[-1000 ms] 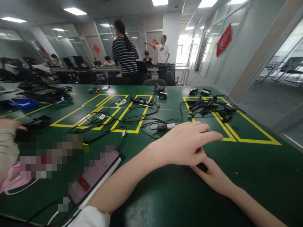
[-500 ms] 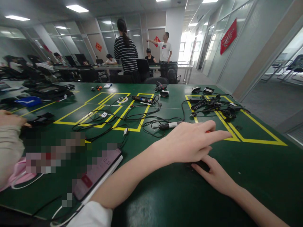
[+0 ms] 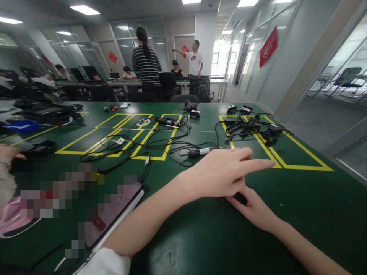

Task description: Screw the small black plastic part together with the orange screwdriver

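In the middle of the head view my left hand (image 3: 222, 172) is closed from above, palm down, its index finger stretched out to the right. A sliver of orange-red shows by its curled fingers; the rest of what it grips is hidden. Just below, my right hand (image 3: 255, 210) pinches a small black part (image 3: 240, 198) low over the green table (image 3: 200, 236). My left hand covers most of that part. Behind the left hand lies a black-and-grey handheld tool (image 3: 200, 152) with a cable.
A phone (image 3: 116, 214) lies left of my left forearm. Tangled cables (image 3: 155, 143) spread behind it. Black parts (image 3: 246, 126) sit inside yellow tape at right. A power drill (image 3: 189, 105) is farther back. Another person's hand (image 3: 10, 152) is at the left edge.
The view has turned slightly to the right, so the scene sits farther left. Both hands keep nearly the same pose, the left over the right.
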Available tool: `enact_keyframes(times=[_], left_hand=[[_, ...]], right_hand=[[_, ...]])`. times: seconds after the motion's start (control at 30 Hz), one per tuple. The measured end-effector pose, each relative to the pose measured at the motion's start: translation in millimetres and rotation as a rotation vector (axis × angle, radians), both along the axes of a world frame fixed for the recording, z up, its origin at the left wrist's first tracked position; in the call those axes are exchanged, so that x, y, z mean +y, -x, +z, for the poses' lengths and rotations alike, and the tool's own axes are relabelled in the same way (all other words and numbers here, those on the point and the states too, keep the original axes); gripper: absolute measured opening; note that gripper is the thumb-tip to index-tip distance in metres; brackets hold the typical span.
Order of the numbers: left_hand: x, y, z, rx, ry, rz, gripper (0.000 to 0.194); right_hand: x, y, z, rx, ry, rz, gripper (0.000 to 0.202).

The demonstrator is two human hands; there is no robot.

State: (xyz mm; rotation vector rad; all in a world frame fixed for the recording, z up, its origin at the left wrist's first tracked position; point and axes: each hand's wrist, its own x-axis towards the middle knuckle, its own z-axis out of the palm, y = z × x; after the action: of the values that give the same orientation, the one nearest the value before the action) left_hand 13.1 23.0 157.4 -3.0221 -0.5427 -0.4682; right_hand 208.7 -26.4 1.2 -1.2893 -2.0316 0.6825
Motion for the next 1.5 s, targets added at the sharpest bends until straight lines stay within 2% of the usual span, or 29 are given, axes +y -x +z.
enact_keyframes(times=[0.07, 0.2, 0.37, 0.5, 0.67, 0.8, 0.9, 1.07, 1.23, 1.37, 1.5], left_hand=[[0.5, 0.3, 0.4, 0.012, 0.008, 0.022, 0.058], [2.3, 2.3, 0.7, -0.01, 0.008, -0.025, 0.059], [2.9, 3.9, -0.5, -0.046, 0.016, 0.034, 0.056], [2.6, 3.3, -0.8, -0.061, 0.0, -0.007, 0.055], [2.2, 3.1, -0.2, -0.037, 0.02, 0.017, 0.052], [2.8, 3.3, -0.2, -0.052, 0.006, -0.024, 0.052], [3.1, 3.5, -0.4, -0.051, 0.001, 0.006, 0.052], [2.6, 3.5, -0.7, -0.045, -0.047, -0.001, 0.05], [2.1, 3.3, -2.4, -0.041, -0.07, 0.048, 0.049], [2.5, 3.0, -3.0, -0.047, -0.081, -0.005, 0.048], [3.0, 3.2, -2.8, -0.036, -0.077, 0.042, 0.048]], right_hand=[[0.2, -0.1, 0.4, -0.002, -0.008, -0.002, 0.017], [-0.2, 0.0, 2.3, 0.007, -0.014, 0.004, 0.017], [-0.6, 0.7, 4.4, 0.007, 0.006, 0.031, 0.017], [-0.2, 0.8, 3.9, 0.012, 0.011, 0.022, 0.014], [-1.1, 0.1, 2.8, 0.003, -0.006, 0.019, 0.018], [-2.5, 0.0, 3.0, 0.012, -0.014, 0.019, 0.024], [-2.4, 0.1, 3.1, 0.003, -0.009, 0.014, 0.029], [-1.5, -0.3, 2.4, 0.002, -0.024, 0.008, 0.028], [-2.5, -1.2, 2.7, -0.019, -0.04, 0.009, 0.031], [-2.1, -2.5, 3.5, -0.028, -0.048, 0.0, 0.028], [-1.4, -2.9, 5.9, -0.027, -0.067, -0.024, 0.031]])
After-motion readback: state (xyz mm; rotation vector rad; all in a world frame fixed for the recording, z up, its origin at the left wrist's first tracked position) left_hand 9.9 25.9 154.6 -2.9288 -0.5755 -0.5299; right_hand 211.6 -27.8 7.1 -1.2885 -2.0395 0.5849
